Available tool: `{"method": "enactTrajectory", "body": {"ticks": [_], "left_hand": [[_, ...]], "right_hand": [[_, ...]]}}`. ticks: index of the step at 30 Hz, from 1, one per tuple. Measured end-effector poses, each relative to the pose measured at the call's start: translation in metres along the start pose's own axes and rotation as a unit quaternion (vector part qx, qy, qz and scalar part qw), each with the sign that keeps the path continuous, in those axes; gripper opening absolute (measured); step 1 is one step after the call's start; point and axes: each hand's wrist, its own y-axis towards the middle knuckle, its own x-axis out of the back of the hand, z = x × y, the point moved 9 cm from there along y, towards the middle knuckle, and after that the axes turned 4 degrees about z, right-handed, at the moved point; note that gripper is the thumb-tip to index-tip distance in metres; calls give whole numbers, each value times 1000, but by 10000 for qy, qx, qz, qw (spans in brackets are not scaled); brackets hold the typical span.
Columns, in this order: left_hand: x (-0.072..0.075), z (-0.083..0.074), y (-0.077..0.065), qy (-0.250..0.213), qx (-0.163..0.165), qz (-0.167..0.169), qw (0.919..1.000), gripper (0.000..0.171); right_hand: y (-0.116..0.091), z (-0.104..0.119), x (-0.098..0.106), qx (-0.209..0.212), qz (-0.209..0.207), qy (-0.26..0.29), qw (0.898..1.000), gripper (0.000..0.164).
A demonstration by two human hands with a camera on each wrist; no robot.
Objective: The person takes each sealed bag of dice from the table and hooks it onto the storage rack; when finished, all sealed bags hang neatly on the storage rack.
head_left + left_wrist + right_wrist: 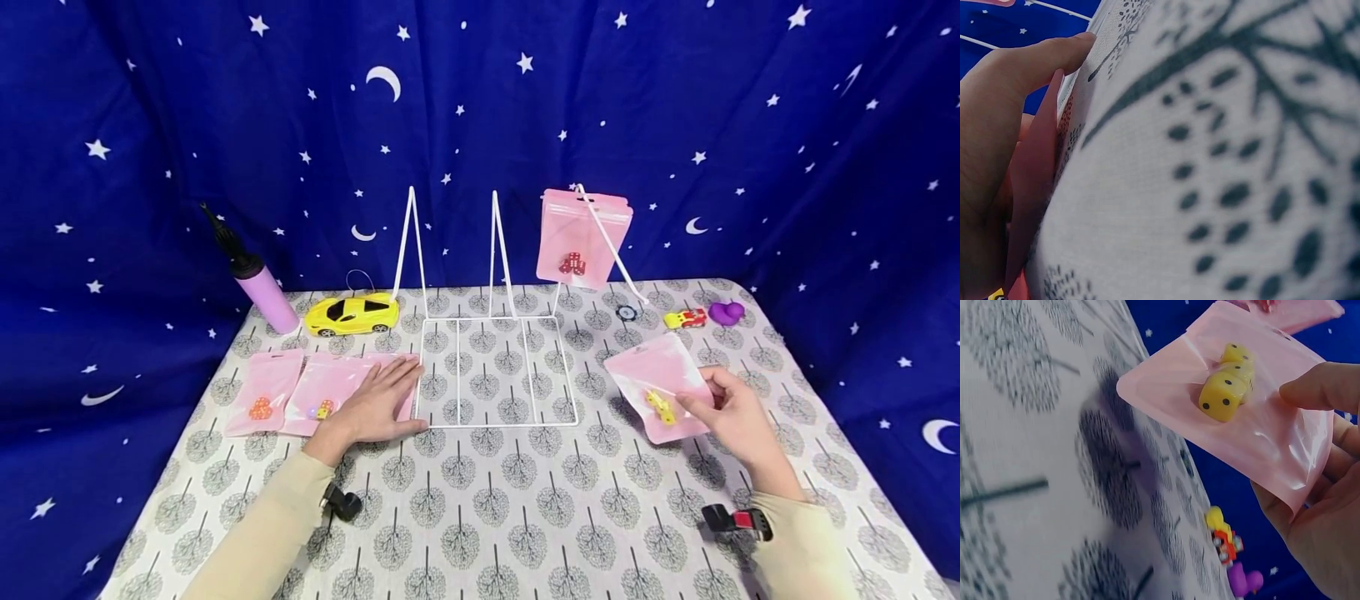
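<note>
In the head view my right hand (738, 412) pinches a pink zip pouch (636, 367) by its right edge, above the table. Yellow dice (1221, 400) show through its film in the right wrist view. My left hand (381, 402) lies with fingers extended over a pink pouch (408, 407), beside the left side of a white wire rack (495, 426). Left of that hand lie a pouch with small coloured pieces (303, 392) and a pouch with orange dice (249, 392). A pink pouch with red dice (555, 233) hangs on the rack's right prong (617, 260).
At the back left stand a purple hand pump (268, 300) and a yellow toy car (352, 315). A small round dark item (626, 312), a red-and-yellow toy (686, 318) and a purple duck (726, 313) are at the back right. Two upright prongs (495, 250) rise from the rack.
</note>
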Motion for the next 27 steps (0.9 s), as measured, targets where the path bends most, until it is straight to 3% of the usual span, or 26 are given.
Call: {"method": "enactTrajectory", "body": {"ticks": [13,23,27], "left_hand": [[-1,1,0,0,7,14,10000,98],[-1,1,1,-17,50,73,10000,98],[-2,1,1,-28,56,73,10000,99]], "right_hand": [[5,53,-36,508,254,254,9981,25],[2,121,-54,1150,440,514,9911,21],[1,138,-58,1268,459,613,9890,21]]}}
